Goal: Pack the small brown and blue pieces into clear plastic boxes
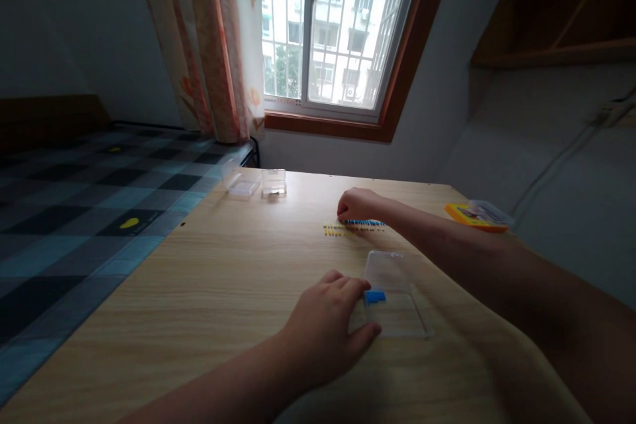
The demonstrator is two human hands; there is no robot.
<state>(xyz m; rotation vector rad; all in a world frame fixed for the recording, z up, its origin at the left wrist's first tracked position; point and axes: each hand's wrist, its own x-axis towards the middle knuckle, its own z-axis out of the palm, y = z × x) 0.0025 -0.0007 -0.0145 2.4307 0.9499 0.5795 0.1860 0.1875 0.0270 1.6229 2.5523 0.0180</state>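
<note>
The left hand (330,321), spread, touches the clear box (400,315); the right hand (358,204), curled at the small pieces (366,222) (gripping? I can't tell), seems mid-pick, next needing a fine pinch.

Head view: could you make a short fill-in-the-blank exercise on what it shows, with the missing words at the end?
1. The hand at the near box is the person's ____ one.
2. The pieces in that box are coloured ____.
3. The lid of that box stands ____, not shut.
4. The other hand is at rows of blue and ____ pieces.

Missing words: left; blue; open; yellow.
</note>
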